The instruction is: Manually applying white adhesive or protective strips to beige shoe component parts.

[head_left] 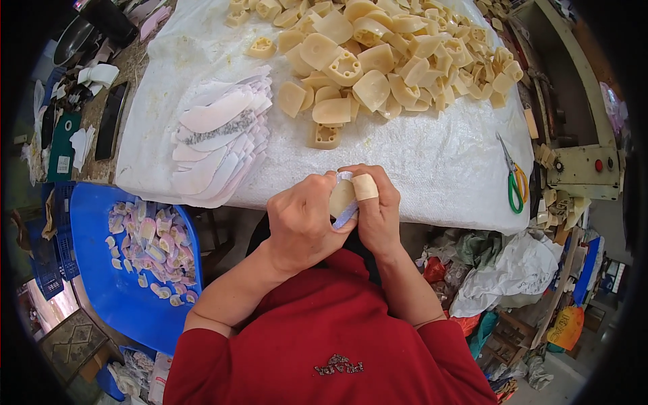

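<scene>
Just past the table's near edge, my left hand (297, 217) and my right hand (379, 216) are both closed on one small beige shoe heel (342, 198). A pale lilac strip of covering (347, 215) curves around the heel's edge, partly hidden by my fingers. Tan tape (365, 187) wraps my right thumb. Ahead lies a large heap of bare beige shoe heels (374, 64), with a single heel (326, 136) at its near side. To the left of my hands, thin pinkish-white cut pieces (217, 143) lie in an overlapping stack; one shows a grey, speckled face.
Green-and-orange scissors (517, 182) lie at the right of the white-covered table (432, 172). A blue basin (101, 287) at lower left holds many covered heels. A dark phone (111, 121) lies at far left. Plastic bags (509, 273) crowd the lower right.
</scene>
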Demonstrator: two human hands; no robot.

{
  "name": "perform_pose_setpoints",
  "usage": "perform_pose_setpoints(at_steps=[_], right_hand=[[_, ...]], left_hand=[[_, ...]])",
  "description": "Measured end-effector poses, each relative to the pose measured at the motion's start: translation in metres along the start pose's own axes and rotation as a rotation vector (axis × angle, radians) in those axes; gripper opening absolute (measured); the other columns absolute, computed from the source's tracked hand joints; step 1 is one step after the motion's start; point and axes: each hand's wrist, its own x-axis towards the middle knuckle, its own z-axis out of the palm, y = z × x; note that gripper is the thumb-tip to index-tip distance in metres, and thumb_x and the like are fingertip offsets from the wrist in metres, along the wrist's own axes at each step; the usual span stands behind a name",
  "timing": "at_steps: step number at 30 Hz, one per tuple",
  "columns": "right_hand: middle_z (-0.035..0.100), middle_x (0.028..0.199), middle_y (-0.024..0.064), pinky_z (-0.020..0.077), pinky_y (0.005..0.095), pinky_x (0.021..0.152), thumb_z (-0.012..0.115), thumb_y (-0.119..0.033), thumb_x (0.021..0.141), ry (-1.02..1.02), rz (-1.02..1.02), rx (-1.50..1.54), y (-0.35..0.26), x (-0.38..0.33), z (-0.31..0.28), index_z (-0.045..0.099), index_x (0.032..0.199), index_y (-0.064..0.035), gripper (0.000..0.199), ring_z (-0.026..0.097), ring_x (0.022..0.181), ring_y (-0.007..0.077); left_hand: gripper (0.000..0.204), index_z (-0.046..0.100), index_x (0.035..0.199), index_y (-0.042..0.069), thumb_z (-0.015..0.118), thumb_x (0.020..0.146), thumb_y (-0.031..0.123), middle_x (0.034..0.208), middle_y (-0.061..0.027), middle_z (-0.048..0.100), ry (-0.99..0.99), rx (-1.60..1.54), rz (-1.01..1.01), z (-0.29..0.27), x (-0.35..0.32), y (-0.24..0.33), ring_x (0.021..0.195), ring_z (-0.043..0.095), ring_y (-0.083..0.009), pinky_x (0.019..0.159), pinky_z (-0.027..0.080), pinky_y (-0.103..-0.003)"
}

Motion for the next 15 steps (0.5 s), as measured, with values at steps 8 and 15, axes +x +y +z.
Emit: perform_pose_setpoints(at_steps=[8,15], right_hand=[[0.059,0.105,0.0076,0.0474,0.0304,0.081,0.055,-0.021,0.092,-0.18,0.107,0.689,0.006,-0.001,0.007,0.055,0.113,-0.0022,0.028,0.057,0.093,0.0166],[0.059,0.087,0.0094,0.0451,0.0316,0.071,0.055,-0.017,0.09,-0.273,-0.255,-0.051,-0.013,0.023,0.023,0.058,0.111,-0.002,0.025,0.056,0.08,0.0207]], left_hand=[[0.039,0.055,0.089,-0.002,0.077,0.059,0.011,0.066,-0.0101,0.055,0.062,0.024,-0.036,-0.006,-0.005,-0.004,0.052,0.058,-0.0254,0.046,0.047,-0.032],[0.048,0.055,0.099,-0.001,0.079,0.059,0.013,0.073,-0.0106,0.057,0.133,0.019,-0.112,-0.051,-0.027,-0.03,0.06,0.06,-0.0258,0.052,0.049,-0.033]])
